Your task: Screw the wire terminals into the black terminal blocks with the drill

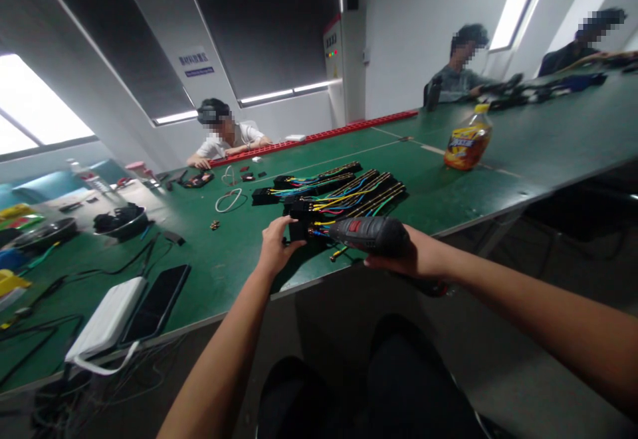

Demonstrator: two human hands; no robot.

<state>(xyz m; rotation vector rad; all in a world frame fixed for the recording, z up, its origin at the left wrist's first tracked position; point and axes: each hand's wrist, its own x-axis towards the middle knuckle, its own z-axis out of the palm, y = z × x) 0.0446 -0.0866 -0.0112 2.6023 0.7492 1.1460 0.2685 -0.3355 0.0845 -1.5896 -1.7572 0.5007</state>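
My right hand (416,256) is wrapped round a black and grey power screwdriver (369,234), held level with its nose pointing left. The tool's tip meets the wired side of a small black block (298,230), where blue and yellow wires come out. My left hand (276,246) grips that block from the left, thumb in front and fingers behind. Just beyond lie several black wire bundles (343,193) with blocks at their left ends and yellow, blue, green and red wires. A loose yellow-green wire end (339,254) sticks out below the screwdriver.
Left on the green table (219,293) lie a dark phone (157,303), a white power bank (107,316) and a bowl of black parts (119,223). Small brass pieces (214,225) sit nearby. A drink bottle (468,139) stands right. Several people sit across the table.
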